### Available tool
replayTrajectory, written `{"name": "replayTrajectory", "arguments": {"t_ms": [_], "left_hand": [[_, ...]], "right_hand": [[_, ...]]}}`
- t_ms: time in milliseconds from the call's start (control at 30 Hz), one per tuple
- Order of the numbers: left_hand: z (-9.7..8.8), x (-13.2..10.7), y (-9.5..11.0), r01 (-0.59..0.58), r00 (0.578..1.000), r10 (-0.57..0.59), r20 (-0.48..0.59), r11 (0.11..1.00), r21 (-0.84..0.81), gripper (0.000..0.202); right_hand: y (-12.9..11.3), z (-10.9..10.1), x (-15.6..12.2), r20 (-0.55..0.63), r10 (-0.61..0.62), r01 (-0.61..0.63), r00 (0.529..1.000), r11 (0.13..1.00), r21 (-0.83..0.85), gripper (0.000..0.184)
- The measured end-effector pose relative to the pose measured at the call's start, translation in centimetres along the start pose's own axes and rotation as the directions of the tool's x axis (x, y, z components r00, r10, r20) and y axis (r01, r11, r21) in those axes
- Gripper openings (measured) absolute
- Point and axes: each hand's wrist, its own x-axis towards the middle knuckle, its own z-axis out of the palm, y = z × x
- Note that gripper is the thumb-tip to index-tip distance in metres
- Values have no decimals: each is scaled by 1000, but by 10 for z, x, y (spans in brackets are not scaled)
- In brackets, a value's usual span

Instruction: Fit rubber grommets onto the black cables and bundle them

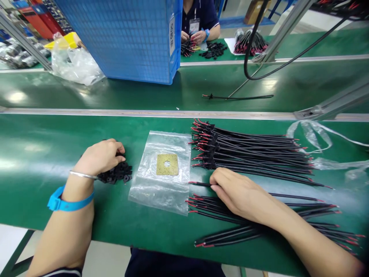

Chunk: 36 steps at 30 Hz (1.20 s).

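My left hand (100,157) rests curled on a small heap of black rubber pieces (118,173) on the green table (43,161); the fingers are bent down into the heap. My right hand (239,194) lies over a loose pile of black wires with red tips (230,231), its fingertips pinching one wire (198,184) at its left end. A larger bundle of the same wires fitted with black pieces (253,154) lies just behind that hand. Between the hands sits a clear plastic bag (163,173) with a yellow square pad (167,164) on it.
A blue crate (132,38) and a crumpled clear bag (75,63) stand on the far belt. A single wire (239,97) lies there too. A person across the line handles wires (188,47). Clear plastic strips (323,142) lie at right. A black cable (288,61) hangs down.
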Motion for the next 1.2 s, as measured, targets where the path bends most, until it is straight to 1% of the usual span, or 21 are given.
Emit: {"name": "replayTrajectory", "arguments": {"t_ms": [133,200,267,333,367,400,433,467,500,567,633,700,767,833,900,933,1000,1033,1100,1133,1200], "left_hand": [[2,-1,-5,4,999,-5,-48,1000,-11,21],[1,-3,-5,-34,989,28,-143,999,-39,21],[-3,-7,2,-94,962,63,-266,990,-103,19],[-5,-11,18,-200,932,93,-350,939,-281,18],[-6,-13,28,-266,925,107,-365,867,-421,19],[-5,-15,40,-326,925,128,-358,751,-574,21],[-2,-17,52,-358,930,162,-329,594,-721,21],[1,-18,64,-336,940,200,-275,426,-840,20],[5,-18,75,-267,949,239,-204,273,-924,19],[13,-18,93,-82,945,320,-67,33,-996,22],[20,-17,103,45,925,380,-4,-119,-992,31],[25,-17,108,80,918,396,-1,-188,-979,37],[28,-16,110,69,928,374,4,-163,-984,35],[31,-16,110,8,951,308,-9,-54,-998,30],[34,-16,110,-155,971,208,-119,167,-974,24],[36,-15,110,-264,961,169,-221,305,-915,21],[39,-14,112,-454,882,170,-439,550,-701,16],[41,-14,113,-517,830,207,-517,634,-576,14],[43,-13,117,-586,747,301,-592,720,-373,13],[44,-13,120,-603,723,349,-597,741,-297,14],[44,-14,124,-620,702,427,-571,761,-193,15]], "right_hand": [[3,-6,-3,-63,59,-54,996,996,77,10],[3,-7,-3,-66,68,-62,995,994,89,10],[2,-7,-3,-71,60,-52,996,993,107,12],[0,-7,-2,-91,41,-30,995,992,125,14],[-1,-7,-2,-105,33,-19,994,991,131,14],[-1,-6,-1,-117,25,-9,993,991,135,15],[-2,-6,-1,-128,18,0,992,990,139,15],[-2,-5,0,-140,10,10,990,990,142,15],[-2,-4,0,-149,4,18,989,989,144,15],[0,-3,0,-159,1,24,987,988,150,15],[1,-1,0,-159,3,22,987,988,155,15],[3,1,0,-150,3,21,989,987,160,15],[4,3,0,-141,-3,26,990,986,162,15],[4,4,1,-130,-5,25,991,988,154,16],[4,4,1,-129,-5,23,992,990,140,17],[3,4,2,-131,-5,22,991,991,132,17],[3,4,2,-140,-3,20,990,993,118,18],[3,5,2,-145,-4,20,989,993,113,18],[3,5,2,-152,-2,19,988,994,108,18],[3,6,2,-157,-2,19,988,994,107,18],[3,6,2,-170,-6,25,985,993,112,18]]}}
